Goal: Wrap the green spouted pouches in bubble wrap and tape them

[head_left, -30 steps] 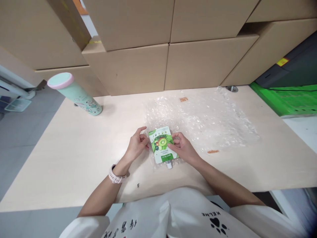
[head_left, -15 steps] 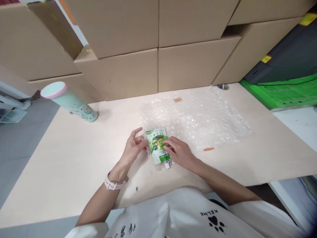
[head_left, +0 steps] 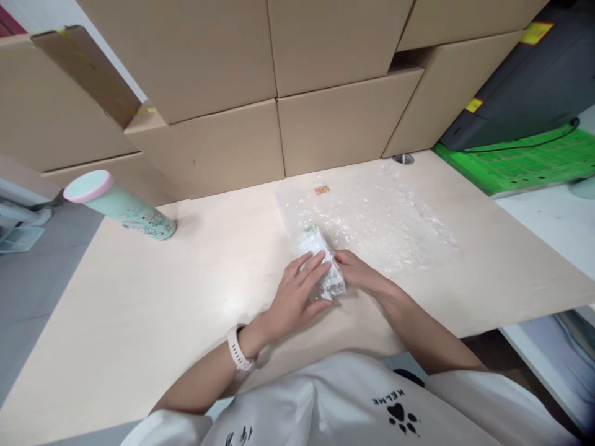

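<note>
Along the back of the pale wooden counter (head_left: 139, 297) stands a wall of plain cardboard boxes (head_left: 223, 68), stacked in two rows and pushed right up to the counter's far edge. One box at the far left has a flap (head_left: 83, 68) tilted open. A mint-green tumbler (head_left: 121, 205) with a pink-rimmed lid stands near the left end of the counter, close to the boxes and well apart from the hands. To the right, beyond the counter's end, a bright green mat (head_left: 520, 162) lies under a dark grey machine (head_left: 525, 80). A small round metal grommet (head_left: 403, 158) sits in the counter near the boxes. Grey floor (head_left: 32, 285) shows to the left.

A sheet of clear bubble wrap (head_left: 385, 217) spreads over the middle and right of the counter, with a small orange scrap of tape (head_left: 321, 189) at its far edge. At the sheet's near left end a pouch (head_left: 320, 263) lies folded inside the wrap, only a trace of green showing through. The left hand (head_left: 297, 294), with a pink watch (head_left: 238, 349) on its wrist, lies flat on the bundle, fingers spread and pressing down. The right hand (head_left: 357, 275) touches the bundle's right side, fingers drawn together at the wrap's edge; whether they pinch it cannot be told.
</note>
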`<state>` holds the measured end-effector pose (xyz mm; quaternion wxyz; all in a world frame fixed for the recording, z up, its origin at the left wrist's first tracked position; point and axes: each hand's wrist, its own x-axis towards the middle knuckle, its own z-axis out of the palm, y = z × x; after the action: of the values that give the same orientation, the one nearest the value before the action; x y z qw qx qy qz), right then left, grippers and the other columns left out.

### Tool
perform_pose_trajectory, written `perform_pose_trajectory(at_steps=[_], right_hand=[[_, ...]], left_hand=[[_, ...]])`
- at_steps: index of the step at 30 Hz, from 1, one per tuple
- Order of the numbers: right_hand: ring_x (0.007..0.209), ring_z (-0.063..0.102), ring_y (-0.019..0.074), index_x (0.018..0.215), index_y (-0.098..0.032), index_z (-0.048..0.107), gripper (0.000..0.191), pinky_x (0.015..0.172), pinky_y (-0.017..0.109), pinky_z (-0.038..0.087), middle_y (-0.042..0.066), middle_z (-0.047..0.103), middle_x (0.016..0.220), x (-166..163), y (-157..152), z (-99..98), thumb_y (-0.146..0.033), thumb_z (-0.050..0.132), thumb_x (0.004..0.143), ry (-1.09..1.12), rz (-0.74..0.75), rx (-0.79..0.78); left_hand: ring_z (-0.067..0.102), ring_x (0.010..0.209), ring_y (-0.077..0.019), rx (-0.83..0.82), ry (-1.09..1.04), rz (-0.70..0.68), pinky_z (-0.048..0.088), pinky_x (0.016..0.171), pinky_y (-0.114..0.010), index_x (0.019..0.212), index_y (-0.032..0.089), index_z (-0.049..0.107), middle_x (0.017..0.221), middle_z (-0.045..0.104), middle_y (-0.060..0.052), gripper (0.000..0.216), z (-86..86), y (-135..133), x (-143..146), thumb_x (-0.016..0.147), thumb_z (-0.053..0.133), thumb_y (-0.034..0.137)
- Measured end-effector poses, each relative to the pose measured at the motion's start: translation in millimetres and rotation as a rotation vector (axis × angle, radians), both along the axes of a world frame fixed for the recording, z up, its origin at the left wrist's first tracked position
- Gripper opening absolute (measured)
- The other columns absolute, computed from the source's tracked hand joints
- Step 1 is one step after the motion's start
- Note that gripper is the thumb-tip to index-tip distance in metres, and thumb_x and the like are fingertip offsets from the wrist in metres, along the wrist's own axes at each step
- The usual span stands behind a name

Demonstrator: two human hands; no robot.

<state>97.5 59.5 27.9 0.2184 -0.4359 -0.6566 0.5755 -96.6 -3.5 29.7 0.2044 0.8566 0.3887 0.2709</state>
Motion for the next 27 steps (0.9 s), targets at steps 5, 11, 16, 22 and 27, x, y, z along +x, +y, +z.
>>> perform_pose_trajectory(at_steps=[5,11,16,22,27], right_hand=[[0.064,0.056,0.016,0.068,-0.017,0.064,0.021,0.059,0.026,0.038,0.001,0.062,0.064,22.0,13.5,5.9,-0.019,0.047,0.081,-0.328,-0.109,0.284],[0.072,0.064,0.0165,0.095,-0.022,0.071,0.022,0.068,0.027,0.045,0.002,0.073,0.084,35.1,14.2,17.8,-0.024,0.05,0.087,-0.347,-0.371,0.418],[0.083,0.064,0.0173,0.092,-0.021,0.069,0.021,0.075,0.029,0.047,0.003,0.071,0.094,28.0,8.8,15.1,-0.022,0.048,0.091,-0.32,-0.132,0.443],[0.083,0.06,0.0171,0.092,-0.018,0.062,0.016,0.077,0.03,0.045,0.006,0.063,0.095,15.6,2.9,14.7,-0.016,0.046,0.091,-0.468,-0.053,0.487],[0.085,0.061,0.017,0.096,-0.018,0.063,0.017,0.078,0.029,0.045,0.006,0.064,0.096,9.5,-0.3,12.7,-0.02,0.047,0.092,-0.333,-0.046,0.421]], left_hand=[[0.039,0.134,-0.0372,0.136,0.346,0.01,0.032,0.105,-0.059,0.141,0.019,0.043,0.152,0.042,-0.014,0.061,-5.5,12.5,28.0,0.089,0.057,0.048],[0.043,0.13,-0.0366,0.197,0.444,0.073,0.034,0.1,-0.058,0.136,0.015,0.048,0.148,0.046,-0.016,0.053,-10.9,11.9,42.4,0.091,0.05,0.044],[0.039,0.134,-0.0383,0.104,0.335,0.099,0.033,0.104,-0.059,0.137,0.017,0.047,0.15,0.042,-0.017,0.054,-9.9,5.9,40.7,0.089,0.056,0.042],[0.048,0.127,-0.0314,-0.415,-0.328,0.513,0.042,0.101,-0.051,0.142,0.021,0.037,0.149,0.038,-0.018,0.064,2.1,9.7,15.7,0.084,0.062,0.035],[0.062,0.089,-0.0165,-0.794,-0.785,0.65,0.053,0.079,-0.034,0.139,0.02,0.035,0.124,0.058,-0.013,0.064,20.3,14.9,5.0,0.083,0.064,0.032]])
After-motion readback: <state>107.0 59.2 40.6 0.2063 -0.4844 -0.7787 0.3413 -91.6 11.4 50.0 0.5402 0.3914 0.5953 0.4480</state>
